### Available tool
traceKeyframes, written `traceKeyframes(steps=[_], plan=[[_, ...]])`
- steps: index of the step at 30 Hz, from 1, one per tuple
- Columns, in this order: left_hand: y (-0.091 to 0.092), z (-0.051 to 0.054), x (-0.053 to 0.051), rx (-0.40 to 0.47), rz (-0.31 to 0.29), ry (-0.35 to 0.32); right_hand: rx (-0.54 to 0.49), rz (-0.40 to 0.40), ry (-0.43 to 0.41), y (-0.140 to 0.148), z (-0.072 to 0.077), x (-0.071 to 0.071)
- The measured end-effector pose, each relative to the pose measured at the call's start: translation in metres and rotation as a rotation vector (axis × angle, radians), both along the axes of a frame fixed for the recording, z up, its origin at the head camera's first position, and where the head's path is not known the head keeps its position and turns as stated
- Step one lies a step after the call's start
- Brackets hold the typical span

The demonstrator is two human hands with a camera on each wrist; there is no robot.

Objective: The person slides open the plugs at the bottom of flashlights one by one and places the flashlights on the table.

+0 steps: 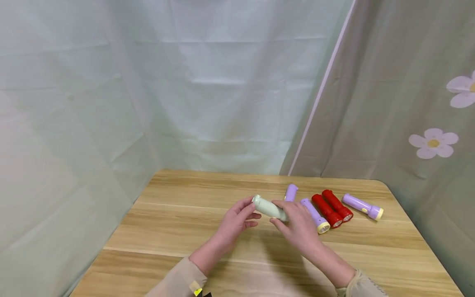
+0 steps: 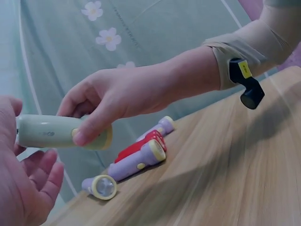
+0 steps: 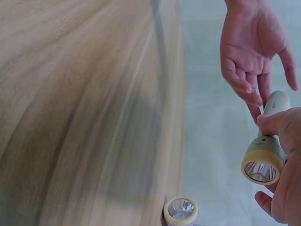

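A pale green flashlight [image 1: 268, 207] is held above the table by the right hand [image 1: 300, 229], whose thumb and fingers grip it near the lamp end. The left hand [image 1: 233, 222] is at its tail end. In the left wrist view the right hand [image 2: 113, 94] pinches the green flashlight [image 2: 47, 131] by its yellow-rimmed end. The right wrist view has the left hand [image 3: 249, 47] palm up, fingers loosely extended at the tail and thumb apart; whether it touches the flashlight [image 3: 263, 157] is unclear.
Beside the right hand on the wooden table [image 1: 178, 231] lie two red flashlights [image 1: 326, 211] [image 1: 337, 205] and purple ones [image 1: 314, 214] [image 1: 361, 206], another purple one [image 1: 291, 192] being partly hidden behind that hand. A curtain [image 1: 222, 103] hangs behind the table.
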State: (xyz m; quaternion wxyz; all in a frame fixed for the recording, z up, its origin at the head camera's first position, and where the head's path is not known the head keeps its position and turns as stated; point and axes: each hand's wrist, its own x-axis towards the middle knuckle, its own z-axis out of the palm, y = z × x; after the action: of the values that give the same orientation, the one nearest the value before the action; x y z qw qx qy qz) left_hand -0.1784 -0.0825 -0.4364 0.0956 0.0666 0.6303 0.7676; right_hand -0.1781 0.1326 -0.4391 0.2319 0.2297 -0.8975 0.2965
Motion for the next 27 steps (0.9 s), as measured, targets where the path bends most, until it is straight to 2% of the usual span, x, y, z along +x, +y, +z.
traceKeyframes(steps=[4,9,20,23,27], plan=[[0.006,-0.002,-0.001,-0.039,0.048,0.044,0.009,-0.023,-0.007,-0.003,-0.003,-0.001],[0.01,-0.006,-0.004,-0.014,0.089,0.052,0.019,-0.032,-0.037,-0.007,-0.003,0.001],[0.007,-0.006,-0.005,0.024,0.086,0.073,0.013,-0.024,-0.066,-0.011,-0.002,0.002],[0.009,-0.007,-0.005,0.024,0.104,0.102,0.011,-0.032,-0.063,-0.012,-0.003,0.002],[0.014,-0.011,-0.004,0.039,0.17,0.17,0.012,-0.047,-0.043,-0.013,-0.005,0.002]])
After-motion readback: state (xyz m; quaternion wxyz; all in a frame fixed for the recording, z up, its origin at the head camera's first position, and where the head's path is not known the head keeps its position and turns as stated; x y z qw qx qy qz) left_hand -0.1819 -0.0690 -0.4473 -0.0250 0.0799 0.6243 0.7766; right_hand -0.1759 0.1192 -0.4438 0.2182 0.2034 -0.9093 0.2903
